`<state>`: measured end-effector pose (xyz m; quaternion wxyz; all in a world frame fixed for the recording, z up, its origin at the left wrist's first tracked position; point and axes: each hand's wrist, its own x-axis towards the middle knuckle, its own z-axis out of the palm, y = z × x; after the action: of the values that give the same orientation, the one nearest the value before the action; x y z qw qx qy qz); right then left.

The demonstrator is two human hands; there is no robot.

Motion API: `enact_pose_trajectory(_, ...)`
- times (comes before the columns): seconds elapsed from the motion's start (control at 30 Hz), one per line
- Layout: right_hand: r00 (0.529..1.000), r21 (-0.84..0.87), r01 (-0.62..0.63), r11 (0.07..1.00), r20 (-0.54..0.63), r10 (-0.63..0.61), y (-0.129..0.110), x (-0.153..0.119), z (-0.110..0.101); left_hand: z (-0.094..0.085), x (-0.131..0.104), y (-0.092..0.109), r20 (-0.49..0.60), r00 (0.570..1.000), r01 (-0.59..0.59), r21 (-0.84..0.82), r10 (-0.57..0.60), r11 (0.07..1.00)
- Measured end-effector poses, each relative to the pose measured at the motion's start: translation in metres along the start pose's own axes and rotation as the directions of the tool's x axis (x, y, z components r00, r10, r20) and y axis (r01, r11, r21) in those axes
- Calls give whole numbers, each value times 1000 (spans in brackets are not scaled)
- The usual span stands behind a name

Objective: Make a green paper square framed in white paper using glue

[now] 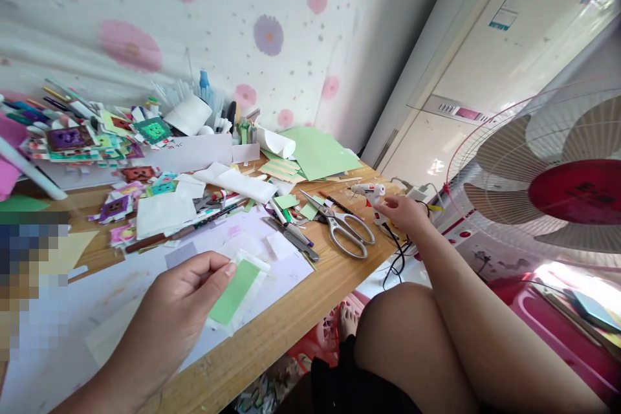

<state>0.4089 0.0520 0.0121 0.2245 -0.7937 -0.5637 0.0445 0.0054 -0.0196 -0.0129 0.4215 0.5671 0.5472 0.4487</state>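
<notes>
Between thumb and fingers, my left hand (187,301) pinches a small green paper piece (235,292) with a whitish, see-through border, held above white paper sheets. My right hand (400,212) is at the right edge of the table, its fingers closed at a white glue gun (371,194) whose nozzle points left. Silver scissors (347,233) lie open on the wood just left of the glue gun. Beside them are a grey-handled cutting tool (294,239), pens and small green paper scraps (286,201).
A large green sheet (317,152) lies at the table's back. Paper crafts (72,139), pens and a white roll (189,115) crowd the back left. Black cables (398,265) hang off the right edge, near a pink fan (572,200) and white fridge (485,58).
</notes>
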Motion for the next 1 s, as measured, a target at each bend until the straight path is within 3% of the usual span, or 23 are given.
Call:
enact_pose_trajectory(0.1, 999, 75, -39, 996, 13, 38, -4, 14, 16, -3, 0, 1, 120, 992, 29, 134, -45, 991)
enact_pose_trajectory(0.2, 999, 191, -46, 981, -16, 50, -16, 12, 19, -3, -1, 6, 101, 995, -4, 178, -14, 984)
enact_pose_trajectory(0.27, 1000, 292, -9, 956, -14, 14, -30, -4, 13, -3, -1, 9, 81, 997, -12, 198, -4, 980)
enact_pose_trajectory(0.37, 989, 459, 91, 884, 61, -134, -61, -50, 5, -3, -1, 12, 50, 999, -7, 224, -5, 975)
enact_pose_trajectory(0.4, 959, 562, 155, 813, 110, -259, -73, -67, 3, -3, -2, 13, 38, 999, -4, 232, -5, 973)
enact_pose_trajectory(0.43, 900, 624, 202, 755, 185, -394, -86, -84, 1, -3, -2, 14, 27, 1000, -5, 239, -1, 971)
enact_pose_trajectory(0.5, 798, 712, 280, 644, 201, -568, -109, -110, -1, -3, -3, 15, 12, 1000, -19, 259, 16, 966)
enact_pose_trajectory(0.63, 640, 690, 470, 551, 164, -751, -135, -132, 2, -1, -5, 17, -4, 998, -56, 314, 60, 948)
enact_pose_trajectory(0.7, 593, 646, 532, 547, 178, -786, -139, -133, 5, 0, -5, 17, -8, 995, -89, 341, 97, 936)
enact_pose_trajectory(1.0, 610, 597, 551, 583, 189, -770, -141, -135, 13, 0, -8, 16, 8, 975, -205, 408, 221, 890)
